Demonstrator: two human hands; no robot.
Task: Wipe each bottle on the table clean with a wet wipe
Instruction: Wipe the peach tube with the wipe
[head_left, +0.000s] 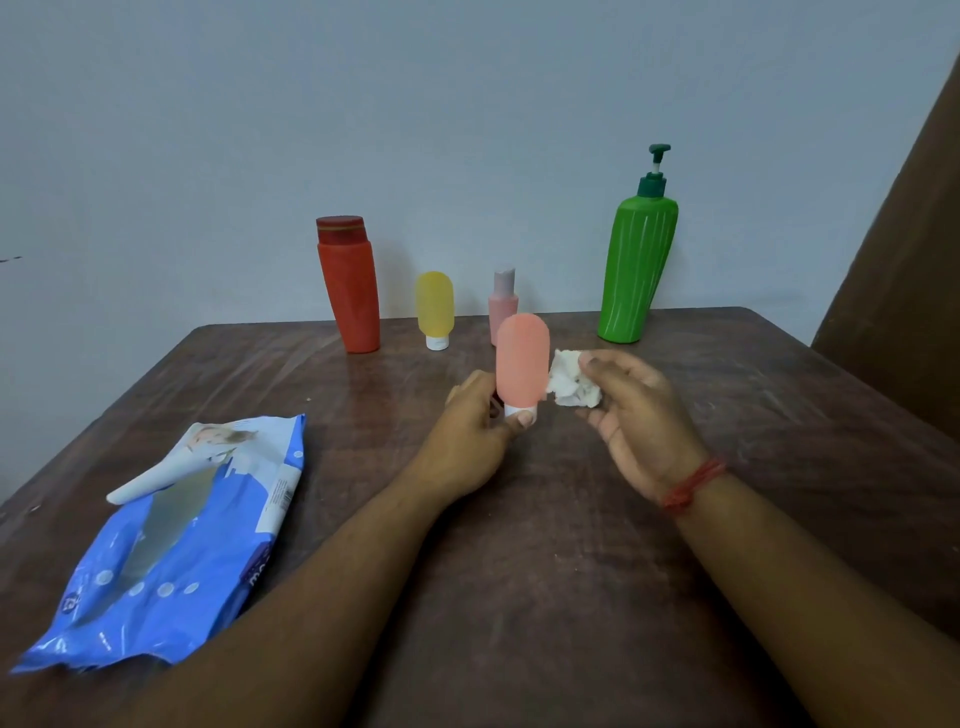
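While the coral bottle (522, 364) is gripped upright by its white cap in the left hand (475, 434), a crumpled wet wipe (571, 383) is pinched in the right hand (631, 415), just beside the bottle. Wiping seems underway; next, the wipe must be pressed on. Open worktop (545, 571) is left nearer than both hands.

My arms are bare to the edge of view, no sleeves showing. Around my right wrist sits a red thread band (693, 486), wound in several strands. My left hand (467, 436) and wrist show nothing worn.
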